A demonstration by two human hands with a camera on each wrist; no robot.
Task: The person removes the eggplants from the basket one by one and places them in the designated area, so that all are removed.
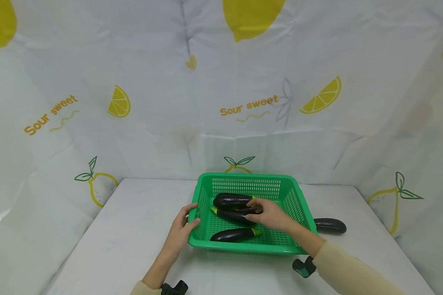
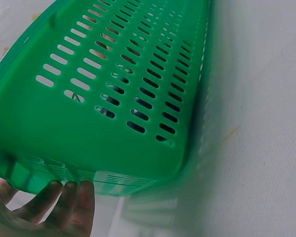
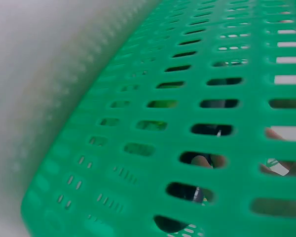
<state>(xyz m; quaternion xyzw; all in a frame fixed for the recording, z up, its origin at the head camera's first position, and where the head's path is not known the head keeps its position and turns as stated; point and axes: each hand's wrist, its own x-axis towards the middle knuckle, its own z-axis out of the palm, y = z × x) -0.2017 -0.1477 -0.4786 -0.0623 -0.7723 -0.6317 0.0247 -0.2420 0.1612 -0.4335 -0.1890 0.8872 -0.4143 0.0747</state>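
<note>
A green plastic basket with slotted walls holds several dark purple eggplants. My left hand grips the basket's left rim; in the left wrist view, fingertips touch its outer wall. Inside the basket, my right hand holds the middle eggplant near its right end, thumb at the front and fingers behind. Just behind lies another eggplant, close against it. The front eggplant lies apart, its green stem to the right. Slotted wall hides most of the right hand in the right wrist view.
One more eggplant lies on the white table, outside the basket's right wall and partly hidden by it. A white sheet printed with lemons hangs behind the table and along its sides.
</note>
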